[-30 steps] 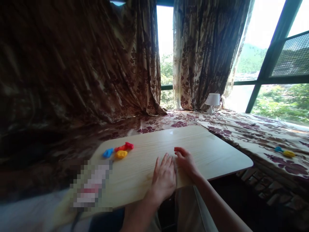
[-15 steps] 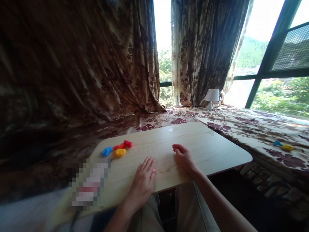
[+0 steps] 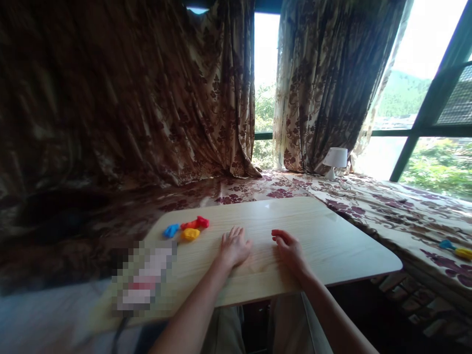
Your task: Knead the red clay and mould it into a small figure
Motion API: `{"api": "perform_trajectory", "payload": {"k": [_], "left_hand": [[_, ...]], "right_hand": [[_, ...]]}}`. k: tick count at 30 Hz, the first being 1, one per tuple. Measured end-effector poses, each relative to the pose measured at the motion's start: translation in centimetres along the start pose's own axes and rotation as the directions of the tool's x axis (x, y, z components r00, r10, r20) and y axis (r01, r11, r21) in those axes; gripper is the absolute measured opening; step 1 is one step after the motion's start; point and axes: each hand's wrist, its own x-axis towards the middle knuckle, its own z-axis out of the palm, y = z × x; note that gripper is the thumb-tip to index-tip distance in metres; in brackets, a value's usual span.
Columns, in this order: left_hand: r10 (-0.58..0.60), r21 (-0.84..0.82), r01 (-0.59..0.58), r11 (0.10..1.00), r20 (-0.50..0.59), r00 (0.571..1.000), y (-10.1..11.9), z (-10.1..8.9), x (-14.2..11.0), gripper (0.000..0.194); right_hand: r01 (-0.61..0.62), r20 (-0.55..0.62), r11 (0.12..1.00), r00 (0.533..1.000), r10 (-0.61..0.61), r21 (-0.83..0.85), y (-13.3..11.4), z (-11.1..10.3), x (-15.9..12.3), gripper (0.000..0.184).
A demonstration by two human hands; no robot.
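My left hand [image 3: 235,248] lies palm down on the light wooden table [image 3: 313,265], its fingers stretched forward and slightly spread. Whatever may be beneath that palm is hidden. Resting a little to the right, my right hand [image 3: 289,246] has loosely curved fingers, with no object visible in them. Beyond the left hand, towards the left edge of the tabletop, lie small soft-looking lumps: a blue one [image 3: 171,230], a yellow one [image 3: 190,234] and a red one [image 3: 202,222] touching an orange-red one [image 3: 188,225]. Neither hand touches these lumps.
A blurred-out object [image 3: 145,278] with a dark cord [image 3: 120,334] sits at the table's near left. On the flowered cloth [image 3: 354,216] behind stands a white lamp [image 3: 335,158]. Another blue lump [image 3: 447,244] and yellow lump [image 3: 463,253] lie at far right. Curtains [image 3: 214,108] hang behind.
My left hand has slid forward across the tabletop. A small pink spot beside its thumb earlier is now out of sight. My right hand stays nearly in place; the view has shifted slightly.
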Motion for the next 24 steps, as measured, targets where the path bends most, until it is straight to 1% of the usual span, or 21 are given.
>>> {"api": "perform_trajectory", "payload": {"k": [2, 3, 4, 6, 8, 9, 10, 12, 14, 16, 18, 20, 22, 24], "left_hand": [[0.013, -0.007, -0.013, 1.000, -0.011, 1.000, -1.7, -0.2, -2.1, 0.052], [0.024, -0.005, -0.024, 1.000, -0.013, 1.000, -2.2, -0.1, -3.5, 0.051], [0.060, -0.007, -0.060, 0.998, -0.048, 0.997, -2.4, 0.0, -5.0, 0.051], [0.153, 0.010, -0.153, 0.988, -0.095, 0.984, -1.7, 0.3, -7.9, 0.051], [0.260, 0.032, -0.258, 0.966, -0.110, 0.959, 0.1, 1.0, -9.8, 0.050], [0.303, 0.042, -0.301, 0.953, -0.121, 0.945, 1.2, 1.3, -10.2, 0.049], [0.335, 0.050, -0.331, 0.942, -0.130, 0.933, 2.4, 1.6, -10.2, 0.048], [0.362, 0.064, -0.357, 0.932, -0.139, 0.922, 4.5, 2.1, -8.9, 0.051], [0.321, 0.080, -0.312, 0.947, -0.136, 0.937, 5.8, 2.1, -6.4, 0.054], [0.235, 0.081, -0.226, 0.971, -0.118, 0.965, 5.9, 1.7, -3.5, 0.056], [0.137, 0.069, -0.131, 0.989, -0.086, 0.987, 4.9, 1.1, -1.2, 0.058], [0.051, 0.045, -0.049, 0.998, -0.037, 0.998, 3.1, 0.4, -0.3, 0.059], [0.025, 0.013, -0.025, 1.000, -0.024, 0.999, 1.2, 0.0, -1.2, 0.056], [0.041, -0.019, -0.042, 0.999, -0.037, 0.998, -0.4, -0.3, -3.6, 0.050]], "right_hand": [[0.002, 0.001, 1.000, 1.000, -0.002, -0.004, -0.1, 0.1, 0.0, 0.027], [0.004, 0.000, 1.000, 1.000, -0.004, -0.009, -0.1, 0.1, 0.0, 0.027], [0.007, -0.001, 1.000, 1.000, -0.007, -0.014, -0.1, 0.1, 0.0, 0.027], [0.011, 0.000, 1.000, 1.000, -0.011, -0.028, -0.1, 0.2, 0.0, 0.028], [0.012, 0.003, 0.999, 1.000, -0.012, -0.036, 0.0, 0.3, 0.0, 0.028], [0.010, 0.003, 0.999, 1.000, -0.010, -0.036, 0.0, 0.3, 0.0, 0.028], [0.007, 0.002, 0.999, 1.000, -0.007, -0.033, 0.1, 0.3, 0.1, 0.028], [-0.002, -0.002, 1.000, 1.000, 0.002, -0.019, 0.2, 0.2, 0.1, 0.027], [-0.006, -0.002, 1.000, 1.000, 0.006, -0.007, 0.2, 0.1, 0.1, 0.026], [-0.002, -0.006, 1.000, 1.000, 0.002, -0.008, 0.1, 0.0, 0.1, 0.026], [-0.001, -0.007, 1.000, 1.000, 0.001, -0.011, 0.0, 0.0, 0.0, 0.026], [-0.005, -0.004, 1.000, 1.000, 0.005, -0.007, -0.1, 0.0, 0.0, 0.026], [-0.006, 0.007, 1.000, 1.000, 0.006, 0.008, -0.2, -0.1, -0.1, 0.026], [-0.006, 0.012, 1.000, 1.000, 0.005, 0.020, -0.2, -0.1, -0.1, 0.026]]}}
